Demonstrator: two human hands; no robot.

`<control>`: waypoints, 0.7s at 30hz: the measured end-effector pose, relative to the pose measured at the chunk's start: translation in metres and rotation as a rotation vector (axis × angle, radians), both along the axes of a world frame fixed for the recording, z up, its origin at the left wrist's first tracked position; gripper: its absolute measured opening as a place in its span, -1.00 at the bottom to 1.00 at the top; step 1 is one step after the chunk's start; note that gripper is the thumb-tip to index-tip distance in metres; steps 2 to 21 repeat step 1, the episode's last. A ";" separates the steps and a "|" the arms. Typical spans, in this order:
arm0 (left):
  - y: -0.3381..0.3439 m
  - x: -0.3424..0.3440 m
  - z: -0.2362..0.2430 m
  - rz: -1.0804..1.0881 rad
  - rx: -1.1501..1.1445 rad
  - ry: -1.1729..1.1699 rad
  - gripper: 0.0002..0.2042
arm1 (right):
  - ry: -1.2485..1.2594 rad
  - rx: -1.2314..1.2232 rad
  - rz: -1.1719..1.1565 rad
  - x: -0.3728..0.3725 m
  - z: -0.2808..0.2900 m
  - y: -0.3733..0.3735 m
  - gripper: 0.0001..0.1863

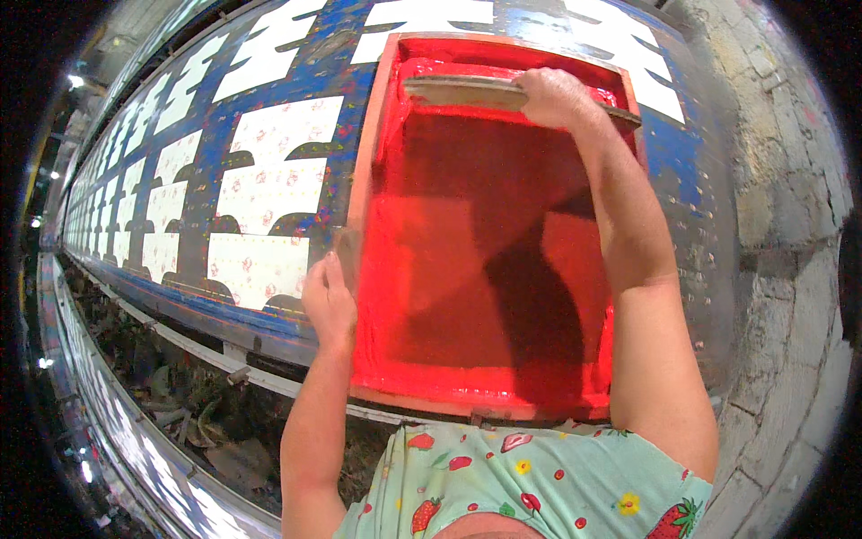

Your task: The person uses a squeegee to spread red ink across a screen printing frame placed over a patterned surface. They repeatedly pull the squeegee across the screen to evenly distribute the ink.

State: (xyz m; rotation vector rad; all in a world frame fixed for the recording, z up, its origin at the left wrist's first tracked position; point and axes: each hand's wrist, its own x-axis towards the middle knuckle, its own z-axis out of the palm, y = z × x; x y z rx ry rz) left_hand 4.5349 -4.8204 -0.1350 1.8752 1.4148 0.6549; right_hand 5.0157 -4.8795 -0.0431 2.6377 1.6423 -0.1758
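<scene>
A large screen printing frame (pixel 366 166) lies in front of me, its mesh and inner walls coated in bright red ink (pixel 503 377). Near the far end, my right hand (pixel 557 97) is closed around a long wooden squeegee (pixel 462 92) that spans the frame from side to side. A thick band of wet red ink (pixel 467 67) lies just beyond its blade. At the frame's left side, my left hand (pixel 330 301) has its fingers together against the edge, beside a small brownish block (pixel 347 241). Its grip there is partly hidden.
The frame rests on a long blue-stained print table (pixel 350 81). Rows of white cut pieces (pixel 269 211) lie on it to the left, several with small reddish prints. A metal rail (pixel 193 346) runs along its near edge. A block wall or floor (pixel 781 314) is at right.
</scene>
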 end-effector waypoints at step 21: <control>0.004 -0.002 0.000 0.003 -0.096 -0.006 -0.55 | 0.006 -0.008 -0.037 -0.016 0.000 -0.010 -0.50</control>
